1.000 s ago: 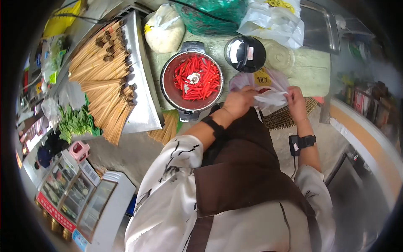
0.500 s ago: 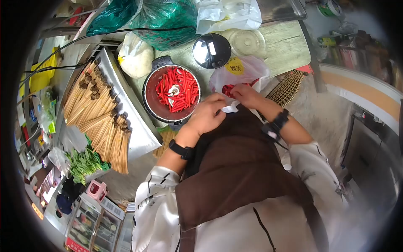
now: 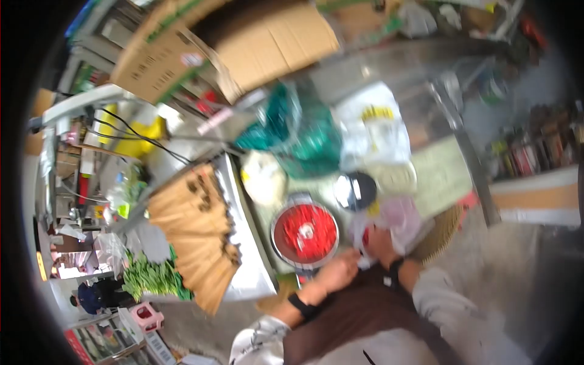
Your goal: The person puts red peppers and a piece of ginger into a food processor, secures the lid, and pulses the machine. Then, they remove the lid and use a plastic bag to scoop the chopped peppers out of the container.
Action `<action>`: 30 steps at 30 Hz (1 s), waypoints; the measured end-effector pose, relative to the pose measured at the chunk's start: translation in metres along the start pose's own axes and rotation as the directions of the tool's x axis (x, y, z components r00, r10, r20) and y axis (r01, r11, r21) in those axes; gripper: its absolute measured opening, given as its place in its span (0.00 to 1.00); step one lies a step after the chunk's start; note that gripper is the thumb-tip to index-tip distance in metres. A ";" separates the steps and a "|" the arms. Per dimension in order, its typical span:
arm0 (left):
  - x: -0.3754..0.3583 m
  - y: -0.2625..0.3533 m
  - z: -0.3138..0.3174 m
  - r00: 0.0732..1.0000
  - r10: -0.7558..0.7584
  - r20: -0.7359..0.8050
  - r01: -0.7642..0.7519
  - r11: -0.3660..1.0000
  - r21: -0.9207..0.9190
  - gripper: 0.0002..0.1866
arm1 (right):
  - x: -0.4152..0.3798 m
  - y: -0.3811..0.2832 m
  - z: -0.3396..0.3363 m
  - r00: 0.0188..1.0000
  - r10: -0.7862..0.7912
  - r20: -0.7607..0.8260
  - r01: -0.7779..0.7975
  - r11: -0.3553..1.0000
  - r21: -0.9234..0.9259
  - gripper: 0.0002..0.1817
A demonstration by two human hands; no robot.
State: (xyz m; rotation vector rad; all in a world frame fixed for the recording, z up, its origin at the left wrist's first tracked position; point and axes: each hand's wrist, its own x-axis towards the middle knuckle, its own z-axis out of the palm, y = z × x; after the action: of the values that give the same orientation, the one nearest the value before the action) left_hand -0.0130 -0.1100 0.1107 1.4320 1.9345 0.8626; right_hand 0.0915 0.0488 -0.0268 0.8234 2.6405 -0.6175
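Just right of the steel pot (image 3: 304, 234) of red chilies (image 3: 325, 226), my left hand (image 3: 337, 272) is closed with its fingertips on the white edge of a thin plastic bag (image 3: 398, 222). My right hand (image 3: 380, 243) is closed on the same bag, beside the red chilies showing inside it. Both hands are close together over the near edge of the table, in front of the brown apron (image 3: 359, 316). Motion blur hides the exact finger positions. A round black lid (image 3: 356, 191) lies behind the bag.
Bundled wooden skewers (image 3: 194, 231) lie left beside a metal tray edge (image 3: 249, 243). Green bag (image 3: 310, 143), white bags (image 3: 374, 125) and a clear lid (image 3: 395, 177) stand behind. Cardboard boxes (image 3: 274, 45) are at the back. A person (image 3: 97, 296) is far left.
The view has tilted up and shifted, so the table and hands appear lower and further right, and cardboard boxes show at the top. Both hands remain at the plastic bag.
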 end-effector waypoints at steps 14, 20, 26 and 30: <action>0.016 0.001 -0.008 0.995 -0.070 0.068 0.078 0.991 -0.110 0.12 | 0.023 -0.020 -0.026 0.981 -0.086 0.173 0.093 0.995 -0.031 0.15; 0.020 0.007 -0.014 0.990 -0.094 0.108 0.108 0.986 -0.125 0.12 | 0.022 -0.010 -0.018 0.973 -0.013 0.231 -0.035 0.979 0.202 0.13; 0.026 0.007 -0.012 0.993 -0.073 0.089 0.081 0.993 -0.090 0.12 | 0.027 -0.004 0.007 0.970 0.060 0.238 -0.124 0.957 0.264 0.13; 0.031 0.009 -0.016 0.997 -0.054 0.063 0.057 0.998 -0.042 0.11 | 0.026 -0.001 -0.018 0.939 -0.031 0.344 -0.080 0.950 0.302 0.15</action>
State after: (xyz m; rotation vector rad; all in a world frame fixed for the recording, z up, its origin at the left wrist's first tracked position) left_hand -0.0278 -0.0810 0.1255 1.3577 1.8888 0.8206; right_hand 0.0681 0.0688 -0.0219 0.7479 2.2408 -1.0872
